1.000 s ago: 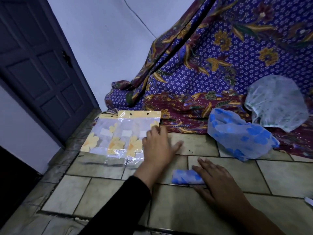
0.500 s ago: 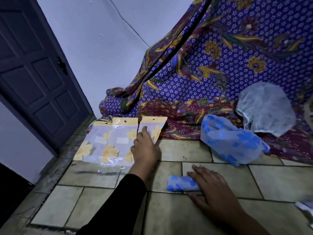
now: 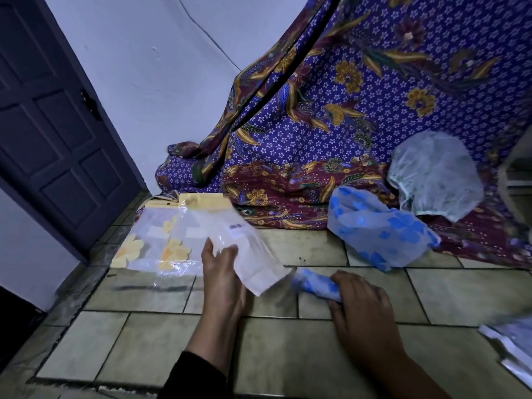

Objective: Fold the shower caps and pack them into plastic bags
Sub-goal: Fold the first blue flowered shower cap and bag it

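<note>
Head view, left hand: the left hand (image 3: 221, 272) grips one plastic bag (image 3: 244, 249) by its lower part and holds it lifted off the tiled floor (image 3: 288, 349), yellow header away from the person, free corner close to the folded cap
Head view, right hand: the right hand (image 3: 359, 300) is clenched around a folded shower cap (image 3: 313, 285), blue-flowered and rolled into a short bundle, held low at the floor
Head view, bag supply: more plastic bags (image 3: 155, 246) with yellow flower print lie flat on the floor just left of the lifted one, partly under it
Head view, caps left: an unfolded blue-flowered shower cap (image 3: 380, 226) lies at the edge of the batik cloth (image 3: 359, 116); a pale shower cap (image 3: 434, 174) rests on the cloth behind it, touching or nearly so
Head view, right edge: something flat and pale (image 3: 509, 349) at the frame edge is too blurred to name
Progress, judged: one cap is folded but not yet bagged; at least two caps remain unfolded, so most of the task appears to be left
Step in hand, judged: opening the bag mouth and sliding the folded cap in
</note>
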